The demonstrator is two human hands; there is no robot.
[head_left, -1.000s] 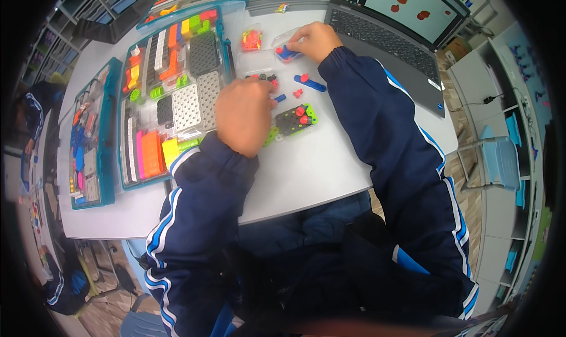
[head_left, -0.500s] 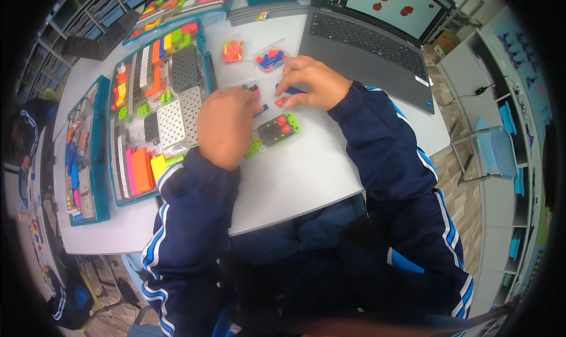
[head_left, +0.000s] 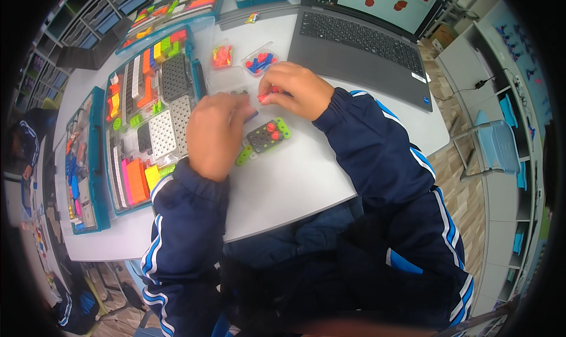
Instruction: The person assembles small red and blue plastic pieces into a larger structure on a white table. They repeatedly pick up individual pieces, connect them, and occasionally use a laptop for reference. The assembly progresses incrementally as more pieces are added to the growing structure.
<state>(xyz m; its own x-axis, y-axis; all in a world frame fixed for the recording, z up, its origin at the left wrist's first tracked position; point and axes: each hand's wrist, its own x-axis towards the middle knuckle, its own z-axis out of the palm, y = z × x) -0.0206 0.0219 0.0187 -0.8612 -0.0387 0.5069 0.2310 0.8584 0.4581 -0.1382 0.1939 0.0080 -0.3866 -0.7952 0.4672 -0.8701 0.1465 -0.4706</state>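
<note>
Over the middle of the table, my right hand [head_left: 298, 89] is closed in a pinch on a small red connector piece [head_left: 263, 96], with more red showing between the fingers. Opposite it, my left hand [head_left: 215, 134] has its fingers curled in. Motion blurs that hand, and what it grips is hidden. A dark blue bit [head_left: 250, 116] shows right under its fingertips. Just nearer to me lies a built block model [head_left: 264, 138], a dark grey perforated plate with green end pieces and red round pegs. Small grey parts [head_left: 239, 93] are partly covered by my left fingers.
Clear boxes hold red-orange pieces [head_left: 222, 56] and red and blue pegs [head_left: 260, 61]. An open laptop [head_left: 359, 51] stands at the back right. Left is a teal-rimmed case of building parts [head_left: 121, 202], with another case [head_left: 101, 219] beyond it. A blue chair [head_left: 495, 145] stands right.
My right hand has drawn closer to my left and now pinches red; the blue piece at its fingertips no longer shows. The view has shifted slightly, and my left hand stays beside the model.
</note>
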